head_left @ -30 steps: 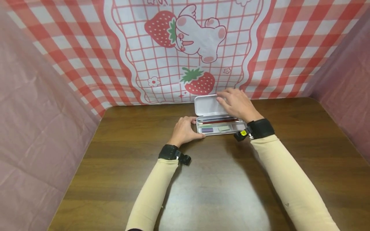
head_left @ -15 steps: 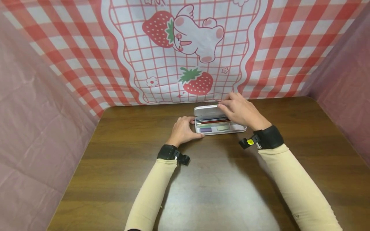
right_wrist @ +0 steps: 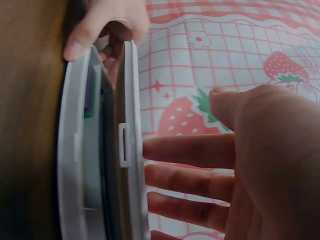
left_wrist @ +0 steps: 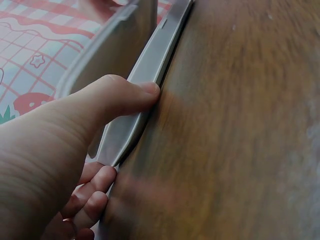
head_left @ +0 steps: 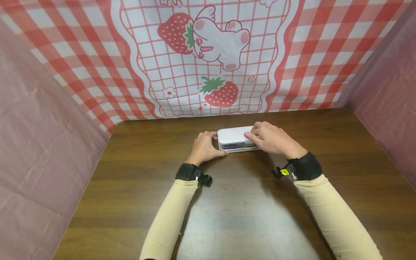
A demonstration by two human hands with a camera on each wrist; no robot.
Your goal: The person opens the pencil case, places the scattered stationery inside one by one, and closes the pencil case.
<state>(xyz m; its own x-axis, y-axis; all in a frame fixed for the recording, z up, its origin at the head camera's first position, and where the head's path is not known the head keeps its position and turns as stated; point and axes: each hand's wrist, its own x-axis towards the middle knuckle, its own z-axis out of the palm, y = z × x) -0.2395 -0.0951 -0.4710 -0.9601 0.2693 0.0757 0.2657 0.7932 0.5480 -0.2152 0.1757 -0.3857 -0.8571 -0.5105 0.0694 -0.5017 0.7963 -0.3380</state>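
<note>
A white pencil case (head_left: 232,135) lies near the back of the table, its hinged lid tilted down with a narrow gap at the front. My left hand (head_left: 204,147) grips the case's left end, thumb on the front edge and fingers round the corner. In the right wrist view, the straight fingertips of my right hand (right_wrist: 270,150) touch the outside of the lid (right_wrist: 134,200), which has a small latch loop (right_wrist: 124,145). Through the gap, part of the case's inside and a dark item show; most of the contents are hidden.
The brown wooden table (head_left: 227,209) runs toward me in front of the case. Behind it hangs a red-and-white checked cloth (head_left: 208,54) with strawberries, close to the table's back edge. Pink cloth (head_left: 35,126) hangs at both sides.
The lid has swung from upright down toward the case's base, covering the pencils. My right hand has come down and forward with it, while my left hand has kept its grip on the left end.
</note>
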